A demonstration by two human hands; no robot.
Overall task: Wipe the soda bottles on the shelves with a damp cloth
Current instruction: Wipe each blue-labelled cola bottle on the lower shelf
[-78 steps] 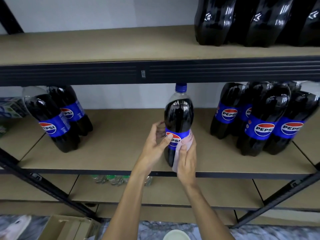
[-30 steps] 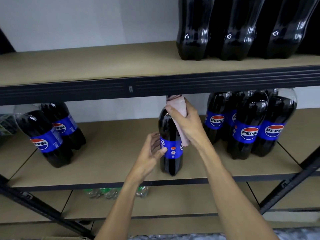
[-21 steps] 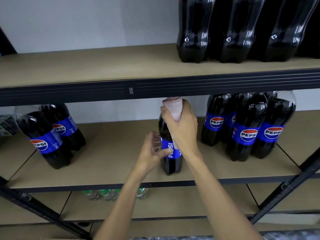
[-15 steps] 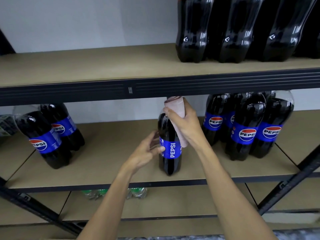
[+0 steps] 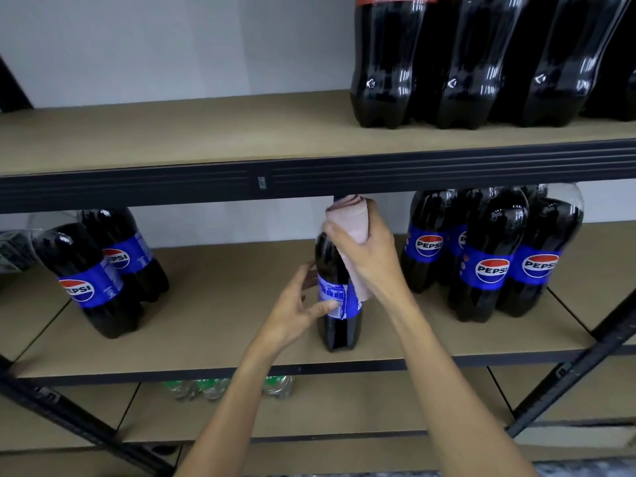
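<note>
Currently bottle (image 5: 339,325) stands upright, neck up.

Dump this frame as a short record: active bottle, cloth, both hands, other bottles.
active bottle: Pepsi bottle, upright near the front of the middle shelf
cloth: pink cloth, wrapped over the bottle's neck and top
right hand: grips the cloth round the neck
left hand: holds the bottle at its blue label
other bottles: two Pepsi bottles left, Pepsi cluster right, dark bottles on upper shelf
</note>
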